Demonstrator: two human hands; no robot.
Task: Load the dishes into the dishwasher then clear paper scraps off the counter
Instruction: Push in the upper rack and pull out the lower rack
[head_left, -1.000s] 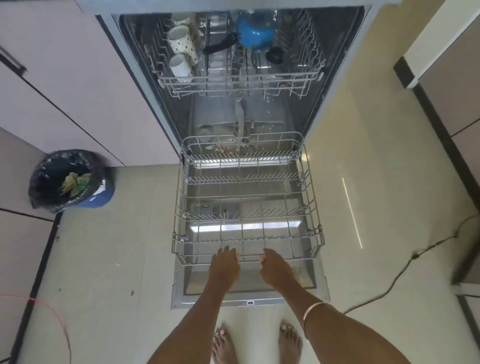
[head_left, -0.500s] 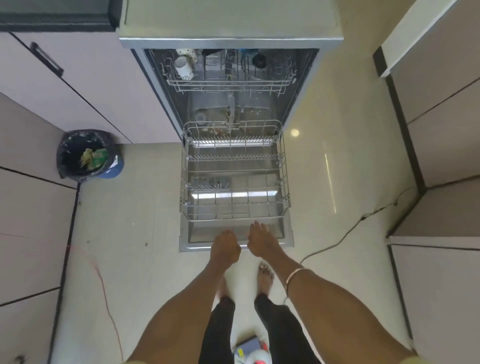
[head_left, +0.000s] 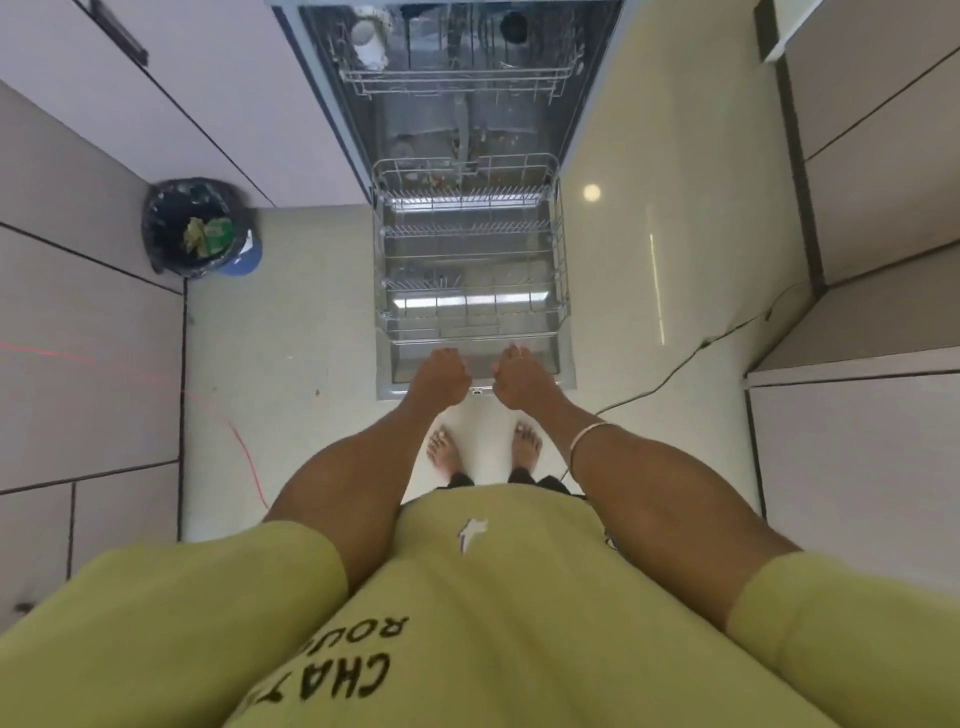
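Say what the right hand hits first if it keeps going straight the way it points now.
Likely the front rim of the lower rack. The right hand points forward at the pulled-out rack on the open door, fingers curled just short of it. Depth is unclear; contact can't be confirmed.

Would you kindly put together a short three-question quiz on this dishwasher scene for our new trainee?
1. True or false: the lower rack is pulled out over the open dishwasher door and holds no dishes.
2. Multiple choice: where are the left hand and right hand? A) on the upper rack; B) side by side at the front edge of the lower rack; C) in the bin.
3. Fill in: the bin stands on the floor to the ____ of the dishwasher.

Key: 1 true. 2 B; both hands have curled fingers, though whether they grip the rack wire cannot be told. 3 left.
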